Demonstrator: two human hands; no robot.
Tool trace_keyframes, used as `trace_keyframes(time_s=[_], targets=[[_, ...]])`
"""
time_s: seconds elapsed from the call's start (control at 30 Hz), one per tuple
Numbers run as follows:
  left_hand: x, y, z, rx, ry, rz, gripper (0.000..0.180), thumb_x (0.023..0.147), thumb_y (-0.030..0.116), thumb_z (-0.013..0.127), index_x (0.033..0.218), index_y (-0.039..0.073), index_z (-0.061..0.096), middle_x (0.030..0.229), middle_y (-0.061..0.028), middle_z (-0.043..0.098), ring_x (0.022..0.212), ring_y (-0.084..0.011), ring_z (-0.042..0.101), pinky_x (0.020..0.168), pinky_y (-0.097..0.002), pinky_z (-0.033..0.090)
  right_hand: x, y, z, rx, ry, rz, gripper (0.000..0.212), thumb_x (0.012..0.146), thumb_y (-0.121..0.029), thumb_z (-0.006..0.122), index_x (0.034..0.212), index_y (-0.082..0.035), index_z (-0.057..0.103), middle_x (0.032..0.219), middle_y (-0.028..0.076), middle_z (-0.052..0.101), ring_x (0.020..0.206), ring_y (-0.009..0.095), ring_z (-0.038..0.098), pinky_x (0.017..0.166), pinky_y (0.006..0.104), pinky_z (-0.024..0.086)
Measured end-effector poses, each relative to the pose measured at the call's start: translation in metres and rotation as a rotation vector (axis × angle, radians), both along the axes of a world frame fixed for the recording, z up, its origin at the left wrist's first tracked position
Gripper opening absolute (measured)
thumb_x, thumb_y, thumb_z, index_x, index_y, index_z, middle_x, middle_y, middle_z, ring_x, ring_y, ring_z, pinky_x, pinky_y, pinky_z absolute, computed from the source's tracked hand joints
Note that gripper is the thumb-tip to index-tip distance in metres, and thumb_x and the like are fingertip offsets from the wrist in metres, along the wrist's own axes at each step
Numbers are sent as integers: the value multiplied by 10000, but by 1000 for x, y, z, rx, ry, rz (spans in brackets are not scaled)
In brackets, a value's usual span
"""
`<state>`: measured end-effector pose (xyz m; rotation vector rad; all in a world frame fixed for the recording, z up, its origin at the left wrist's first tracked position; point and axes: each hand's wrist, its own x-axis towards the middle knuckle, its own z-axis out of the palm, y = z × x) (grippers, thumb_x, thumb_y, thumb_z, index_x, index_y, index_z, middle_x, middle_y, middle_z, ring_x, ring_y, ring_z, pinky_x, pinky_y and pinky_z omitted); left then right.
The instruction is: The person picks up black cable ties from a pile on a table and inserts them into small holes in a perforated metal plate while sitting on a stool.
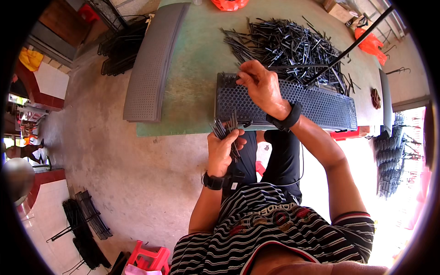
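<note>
My left hand (221,150) is closed around a bundle of thin black strips (232,123), just below the table's front edge. The strips stick out past my fingers at both ends. Above the left end of a black panel (316,101) with round holes, my right hand (261,85) is raised with thumb and fingers pinched together. Something small and dark shows at its fingertips, too small to make out. The perforated panel lies along the front of the green table (197,82). Behind it spreads a heap of loose black strips (293,46).
Grey perforated sheets (151,68) are stacked at the table's left side. A black rod (357,43) slants up at the right. Orange plastic bags (370,46) sit at the right. Black wire racks (123,48) stand beyond the table's left side, and a red stool (149,257) stands lower left.
</note>
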<state>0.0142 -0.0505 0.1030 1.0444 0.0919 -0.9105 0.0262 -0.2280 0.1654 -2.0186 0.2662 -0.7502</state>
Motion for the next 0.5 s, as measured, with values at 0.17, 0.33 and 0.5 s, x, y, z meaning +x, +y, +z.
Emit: trace_keyframes(time_s=[0.17, 0.33, 0.5], targets=[[2, 1, 0, -8, -9, 19, 170, 808, 46, 633, 953, -11, 566, 800, -141, 649, 578, -197, 623, 473, -274, 500, 3, -2, -14, -135, 11, 14, 95, 840, -21, 535, 922, 19, 511, 688, 181, 611, 658, 275, 652, 554, 330, 496], [3, 2, 4, 0, 8, 29, 173, 811, 45, 626, 963, -12, 568, 803, -140, 650, 581, -195, 622, 478, -272, 500, 7, -2, -16, -191, 16, 12, 96, 839, -28, 538, 923, 13, 512, 661, 187, 593, 643, 305, 637, 541, 349, 485], [3, 2, 5, -9, 11, 54, 180, 811, 45, 626, 971, -13, 564, 808, -140, 650, 585, -196, 623, 478, -272, 499, 9, -2, -16, -196, 20, 15, 99, 835, -30, 542, 920, 12, 513, 639, 190, 576, 617, 335, 612, 529, 374, 468]])
